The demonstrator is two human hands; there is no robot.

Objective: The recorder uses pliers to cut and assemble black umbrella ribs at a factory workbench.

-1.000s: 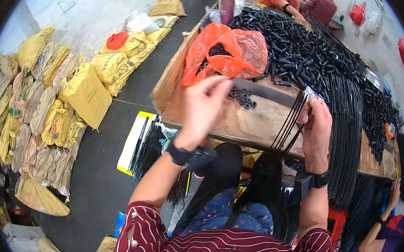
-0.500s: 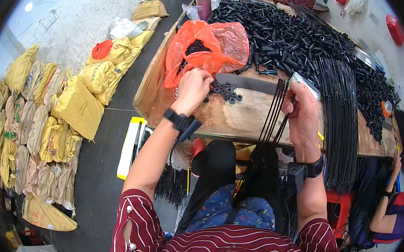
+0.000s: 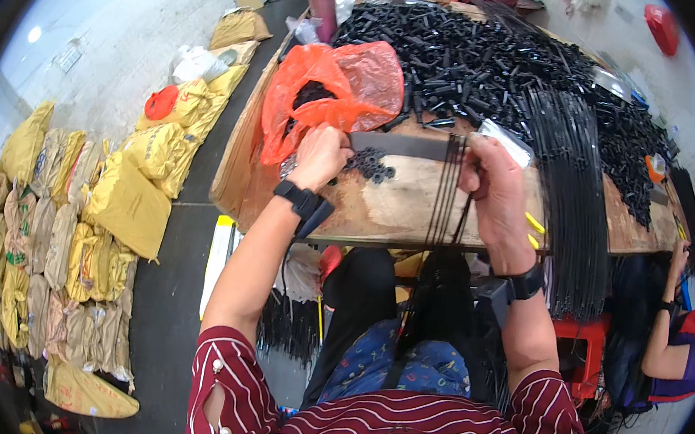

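Observation:
My right hand (image 3: pixel 495 184) is closed round the top ends of several thin black rods (image 3: pixel 443 196), which hang fanned out over the table's near edge. My left hand (image 3: pixel 324 159) is over the table beside a small pile of black rings (image 3: pixel 375 168), its fingers drawn together. Whatever it may hold is hidden. Just behind it lies a crumpled red plastic bag (image 3: pixel 377 71), with small dark pieces in its opening. A flat dark strip (image 3: pixel 411 146) runs across the wood between my hands.
A large heap of black tubular parts (image 3: pixel 469 58) covers the back of the wooden table (image 3: pixel 414 210). Right of my right hand, a long bundle of black rods (image 3: pixel 567 211) hangs past the edge. Yellow sacks (image 3: pixel 130 202) line the left floor; a co-worker's arm (image 3: pixel 671 278) shows at far right.
The view has shifted a little, so the table sits slightly further left. My left hand stays by the rings, and my right hand still grips the rods.

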